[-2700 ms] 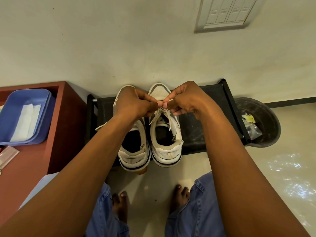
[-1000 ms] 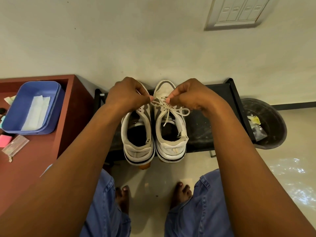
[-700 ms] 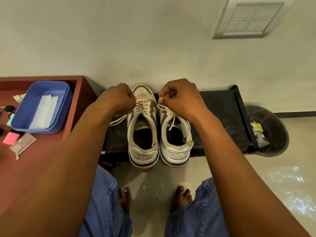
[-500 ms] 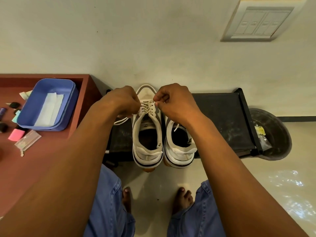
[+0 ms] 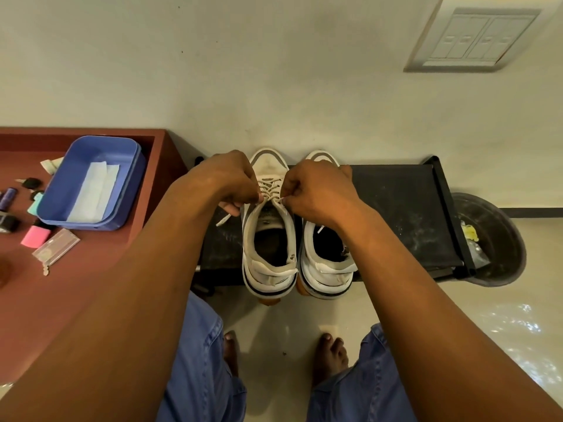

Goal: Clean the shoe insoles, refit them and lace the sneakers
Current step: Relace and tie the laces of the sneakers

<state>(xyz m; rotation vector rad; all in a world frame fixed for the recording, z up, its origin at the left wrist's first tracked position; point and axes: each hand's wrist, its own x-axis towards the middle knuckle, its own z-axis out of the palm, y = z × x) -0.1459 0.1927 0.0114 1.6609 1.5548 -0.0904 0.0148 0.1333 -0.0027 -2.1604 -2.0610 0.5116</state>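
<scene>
Two white and grey sneakers stand side by side on a low black stand (image 5: pixel 405 214), heels toward me. The left sneaker (image 5: pixel 269 263) has a pale lace (image 5: pixel 268 188) crossed through its eyelets. My left hand (image 5: pixel 228 178) pinches one lace end at the sneaker's left side, and a loose tip hangs below it. My right hand (image 5: pixel 316 190) pinches the other lace end at the sneaker's right side. The right sneaker (image 5: pixel 329 269) is partly covered by my right hand and wrist. Both shoe openings look dark inside.
A red-brown table (image 5: pixel 76 284) at the left carries a blue tub (image 5: pixel 91 181) with a white cloth and several small items. A dark bin (image 5: pixel 493 239) stands right of the stand. The wall is just behind the shoes. My bare feet are on the pale floor below.
Both hands left the right sneaker's tied lace and moved to the left sneaker, where each now pinches a lace end. The camera view shifted left, showing more of the table.
</scene>
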